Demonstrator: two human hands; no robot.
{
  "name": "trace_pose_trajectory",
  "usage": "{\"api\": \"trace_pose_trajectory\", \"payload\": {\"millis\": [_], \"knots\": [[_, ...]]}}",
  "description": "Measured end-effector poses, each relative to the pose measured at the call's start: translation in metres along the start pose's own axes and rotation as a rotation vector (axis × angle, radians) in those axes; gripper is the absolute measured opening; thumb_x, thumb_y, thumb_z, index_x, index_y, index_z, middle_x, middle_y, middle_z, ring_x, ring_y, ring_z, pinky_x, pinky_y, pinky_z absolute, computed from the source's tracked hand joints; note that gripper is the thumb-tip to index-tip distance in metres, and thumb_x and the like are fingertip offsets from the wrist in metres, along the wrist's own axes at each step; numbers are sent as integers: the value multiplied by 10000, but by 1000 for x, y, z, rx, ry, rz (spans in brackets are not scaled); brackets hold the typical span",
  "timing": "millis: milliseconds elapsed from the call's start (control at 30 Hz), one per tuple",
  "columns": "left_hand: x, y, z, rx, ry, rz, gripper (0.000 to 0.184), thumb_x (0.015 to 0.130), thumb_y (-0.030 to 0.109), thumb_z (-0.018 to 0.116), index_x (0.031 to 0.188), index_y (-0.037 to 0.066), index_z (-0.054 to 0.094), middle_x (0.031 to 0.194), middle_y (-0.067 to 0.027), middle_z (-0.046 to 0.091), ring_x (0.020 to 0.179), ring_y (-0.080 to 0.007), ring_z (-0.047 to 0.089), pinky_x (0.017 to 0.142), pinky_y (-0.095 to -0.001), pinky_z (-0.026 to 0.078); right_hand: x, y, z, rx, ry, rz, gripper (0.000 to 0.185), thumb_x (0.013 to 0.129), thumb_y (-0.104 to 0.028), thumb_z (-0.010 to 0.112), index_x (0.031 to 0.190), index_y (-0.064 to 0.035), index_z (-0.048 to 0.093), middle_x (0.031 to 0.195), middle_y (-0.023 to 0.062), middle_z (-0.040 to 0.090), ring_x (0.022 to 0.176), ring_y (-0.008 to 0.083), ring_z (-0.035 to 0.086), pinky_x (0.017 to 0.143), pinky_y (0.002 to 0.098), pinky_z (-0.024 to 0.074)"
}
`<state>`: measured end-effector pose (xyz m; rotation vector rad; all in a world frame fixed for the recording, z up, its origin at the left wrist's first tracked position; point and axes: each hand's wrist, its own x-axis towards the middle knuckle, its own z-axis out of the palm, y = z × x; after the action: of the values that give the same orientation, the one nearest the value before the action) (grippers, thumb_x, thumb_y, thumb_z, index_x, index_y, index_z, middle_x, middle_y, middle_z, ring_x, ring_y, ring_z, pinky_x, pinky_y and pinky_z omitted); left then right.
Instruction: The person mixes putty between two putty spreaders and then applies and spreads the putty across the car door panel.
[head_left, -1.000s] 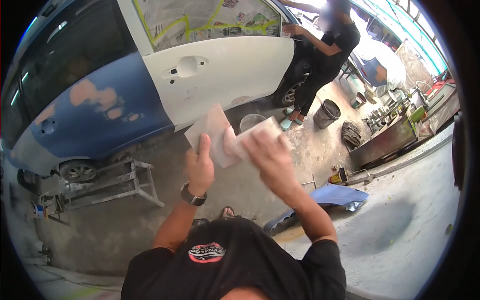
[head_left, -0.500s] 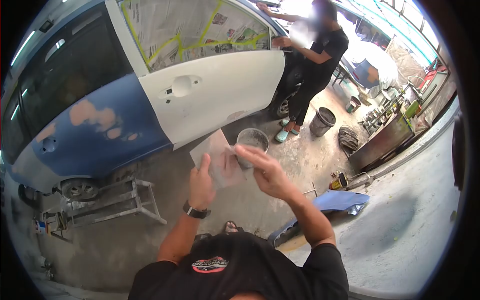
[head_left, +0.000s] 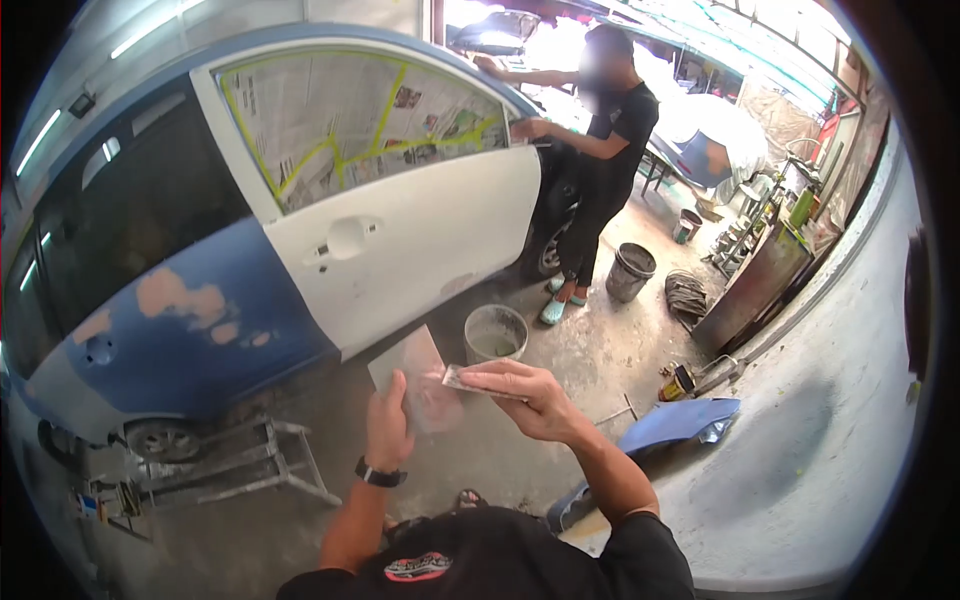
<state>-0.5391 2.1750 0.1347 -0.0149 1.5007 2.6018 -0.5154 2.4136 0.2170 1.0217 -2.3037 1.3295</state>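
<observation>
My left hand [head_left: 389, 428] grips a thin pale board [head_left: 408, 362] by its lower left side, thumb on its face. Across the board's lower part lies a pinkish smear of paste [head_left: 437, 408]. In my right hand [head_left: 540, 402] is a flat, thin putty spreader [head_left: 470, 384], fingers stretched along its top. Its left end is close to the board's right edge; whether they touch I cannot tell. Beyond both hands stands a car with a white front door [head_left: 410, 225] and a blue rear door [head_left: 215, 310] that has pinkish patches.
Past the board is a grey bucket [head_left: 496, 335]; a dark bucket [head_left: 630, 272] stands farther right. A co-worker in dark clothes [head_left: 607, 160] leans at the car's front. A metal stand [head_left: 270, 460] is lower left, and a blue panel [head_left: 680, 422] lies to the right.
My view has tilted up, so the car sits lower in it. My right hand has turned, and the spreader's flat edge now shows at its fingers. The left hand still holds the board.
</observation>
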Motion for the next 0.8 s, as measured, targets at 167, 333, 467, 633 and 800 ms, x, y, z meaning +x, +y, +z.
{"api": "trace_pose_trajectory", "payload": {"millis": [167, 333, 467, 633, 800], "knots": [[-5, 1, -6, 666, 34, 220, 403, 1112, 303, 541, 1025, -46, 723, 866, -42, 722, 766, -87, 599, 698, -317, 507, 5, 17, 2, -804, -82, -135, 675, 777, 10, 663, 1434, -132, 605, 1405, 113, 599, 1318, 334, 560, 1088, 557, 414], [-8, -11, 5, 634, 148, 437, 421, 1100, 310, 564, 976, -65, 710, 790, -64, 705, 716, -116, 553, 633, -369, 468, -37, 43, 53, -555, -276, -188, 686, 802, -69, 640, 1475, -174, 556, 1493, 94, 542, 1392, 307, 495, 1080, 564, 401], [-3, -19, -10, 717, 305, 244, 503, 1099, 350, 554, 943, -107, 695, 765, -85, 697, 720, -120, 559, 638, -380, 466, -57, 38, 61, -524, -375, -179, 597, 865, -105, 602, 1456, -188, 583, 1478, 77, 565, 1381, 270, 522, 1081, 567, 409], [18, 20, -4, -186, 203, 71, 472, 1095, 408, 519, 1260, -16, 646, 1164, -151, 707, 998, -226, 695, 856, -396, 570, -34, 5, 17, -268, -219, -23, 612, 869, 28, 579, 1427, -218, 627, 1475, 72, 600, 1384, 277, 555, 1130, 617, 397], [12, 5, 5, -605, -136, -279, 521, 1107, 456, 459, 1388, 31, 570, 1292, -130, 677, 1165, -276, 671, 995, -430, 552, -4, -17, 27, 14, 145, -244, 670, 871, 73, 670, 1479, -193, 577, 1505, 96, 566, 1444, 350, 489, 1188, 646, 317]]}}
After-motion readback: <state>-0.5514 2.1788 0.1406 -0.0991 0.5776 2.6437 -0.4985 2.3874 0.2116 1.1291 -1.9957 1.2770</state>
